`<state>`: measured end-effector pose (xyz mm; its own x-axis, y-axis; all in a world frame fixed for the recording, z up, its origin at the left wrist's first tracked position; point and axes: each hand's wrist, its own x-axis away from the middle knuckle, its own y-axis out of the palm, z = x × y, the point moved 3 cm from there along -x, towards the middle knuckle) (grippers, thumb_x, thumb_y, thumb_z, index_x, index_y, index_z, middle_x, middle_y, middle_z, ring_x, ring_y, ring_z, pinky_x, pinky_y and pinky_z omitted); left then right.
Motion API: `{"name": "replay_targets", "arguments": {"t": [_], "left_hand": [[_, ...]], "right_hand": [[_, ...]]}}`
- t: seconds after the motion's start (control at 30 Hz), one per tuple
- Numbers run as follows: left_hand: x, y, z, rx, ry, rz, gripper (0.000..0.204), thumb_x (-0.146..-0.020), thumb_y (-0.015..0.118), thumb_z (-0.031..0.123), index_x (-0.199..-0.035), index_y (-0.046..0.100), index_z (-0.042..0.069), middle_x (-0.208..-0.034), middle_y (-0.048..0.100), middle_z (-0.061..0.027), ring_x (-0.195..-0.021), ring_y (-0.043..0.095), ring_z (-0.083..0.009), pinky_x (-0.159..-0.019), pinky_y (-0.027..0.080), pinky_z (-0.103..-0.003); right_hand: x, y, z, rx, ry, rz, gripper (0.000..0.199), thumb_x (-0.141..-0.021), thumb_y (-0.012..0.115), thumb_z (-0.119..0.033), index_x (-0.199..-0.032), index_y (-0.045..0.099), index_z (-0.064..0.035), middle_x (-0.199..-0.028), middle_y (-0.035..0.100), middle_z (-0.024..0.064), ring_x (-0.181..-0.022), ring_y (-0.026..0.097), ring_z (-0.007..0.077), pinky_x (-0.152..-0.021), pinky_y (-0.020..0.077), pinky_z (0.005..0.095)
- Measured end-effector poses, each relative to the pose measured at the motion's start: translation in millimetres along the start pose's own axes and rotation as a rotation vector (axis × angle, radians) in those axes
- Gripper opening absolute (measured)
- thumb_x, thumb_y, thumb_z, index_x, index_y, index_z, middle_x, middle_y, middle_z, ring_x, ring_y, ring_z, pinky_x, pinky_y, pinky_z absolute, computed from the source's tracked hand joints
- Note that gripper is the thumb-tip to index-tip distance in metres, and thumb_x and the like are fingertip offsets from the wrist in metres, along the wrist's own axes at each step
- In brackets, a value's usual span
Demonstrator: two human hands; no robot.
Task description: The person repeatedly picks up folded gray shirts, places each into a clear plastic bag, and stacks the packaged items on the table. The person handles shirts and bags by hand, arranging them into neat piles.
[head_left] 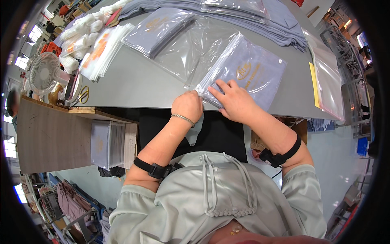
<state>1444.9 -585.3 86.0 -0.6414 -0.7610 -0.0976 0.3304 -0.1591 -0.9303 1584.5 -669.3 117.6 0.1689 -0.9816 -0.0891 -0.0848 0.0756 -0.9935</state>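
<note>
A clear plastic zip bag (264,77) with a folded grey-blue garment inside and gold print lies tilted at the table's near edge. My left hand (187,106) is closed in a pinch at the near end of the bag's whitish zip edge. What exactly sits between its fingertips is hidden, but the bag's corner runs into them. Flat on the bag, beside the zip edge, my right hand (235,99) rests with fingers spread. Left of it, an empty-looking clear bag (176,61) lies partly under a second bagged garment (156,30).
Long grey-blue fabric pieces (280,26) line the table's far side. Flat zip bags (101,53) lie at left, near scissors (84,94) and a white fan (44,73). Clear plastic sheets (327,75) hang over the right edge. Packed bags (101,142) stand on a shelf below.
</note>
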Motion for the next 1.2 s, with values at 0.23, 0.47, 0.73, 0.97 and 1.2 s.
{"name": "replay_targets", "arguments": {"t": [0.23, 0.47, 0.73, 0.97, 1.2], "left_hand": [[-0.8, 0.5, -2.2, 0.068, -0.012, 0.177, 0.014, -0.08, 0.059, 0.014, -0.08, 0.054, 0.001, -0.081, 0.058, -0.0166, -0.075, 0.059, -0.0363, -0.067, 0.049, -0.043], [-7.2, -0.2, 3.8, -0.042, 0.085, 0.189, 0.009, -0.072, 0.059, 0.004, -0.079, 0.054, 0.001, -0.09, 0.054, -0.0161, -0.084, 0.056, -0.0321, -0.073, 0.048, -0.038], [10.0, 4.1, 11.1, 0.171, 0.252, 0.433, 0.009, -0.073, 0.06, 0.006, -0.08, 0.054, 0.002, -0.094, 0.052, -0.0145, -0.086, 0.051, -0.0332, -0.073, 0.04, -0.043], [10.8, 11.7, -1.3, 0.02, 0.12, 0.287, 0.009, -0.075, 0.062, 0.011, -0.077, 0.055, 0.005, -0.087, 0.052, -0.0112, -0.084, 0.049, -0.029, -0.071, 0.036, -0.041], [8.3, 15.9, -6.9, 0.106, -0.022, 0.472, 0.008, -0.075, 0.062, 0.011, -0.074, 0.057, 0.005, -0.083, 0.053, -0.0106, -0.082, 0.05, -0.0299, -0.071, 0.037, -0.042]], "right_hand": [[-1.0, -0.3, 3.0, -0.027, -0.003, -0.001, 0.064, -0.068, 0.068, -0.012, -0.129, 0.049, -0.0133, -0.128, 0.045, 0.0101, -0.102, 0.049, 0.0285, -0.078, 0.053, 0.0383], [-2.7, 2.4, 3.6, -0.02, 0.023, 0.004, 0.059, -0.07, 0.063, -0.008, -0.128, 0.051, -0.0129, -0.127, 0.045, 0.0107, -0.102, 0.049, 0.0291, -0.078, 0.0532, 0.0379], [-11.4, 8.2, 2.3, 0.042, 0.035, 0.116, 0.055, -0.072, 0.06, -0.005, -0.126, 0.053, -0.0115, -0.125, 0.047, 0.0116, -0.099, 0.051, 0.0298, -0.075, 0.054, 0.0375], [-8.8, 7.8, 0.0, -0.043, 0.059, 0.097, 0.064, -0.065, 0.066, -0.002, -0.127, 0.05, -0.0088, -0.125, 0.047, 0.0116, -0.094, 0.05, 0.0315, -0.083, 0.0486, 0.0373], [-12.2, 8.9, 5.9, 0.046, 0.097, 0.095, 0.058, -0.071, 0.06, 0.0, -0.127, 0.05, -0.0096, -0.127, 0.048, 0.0119, -0.097, 0.052, 0.0304, -0.08, 0.0514, 0.0354]]}}
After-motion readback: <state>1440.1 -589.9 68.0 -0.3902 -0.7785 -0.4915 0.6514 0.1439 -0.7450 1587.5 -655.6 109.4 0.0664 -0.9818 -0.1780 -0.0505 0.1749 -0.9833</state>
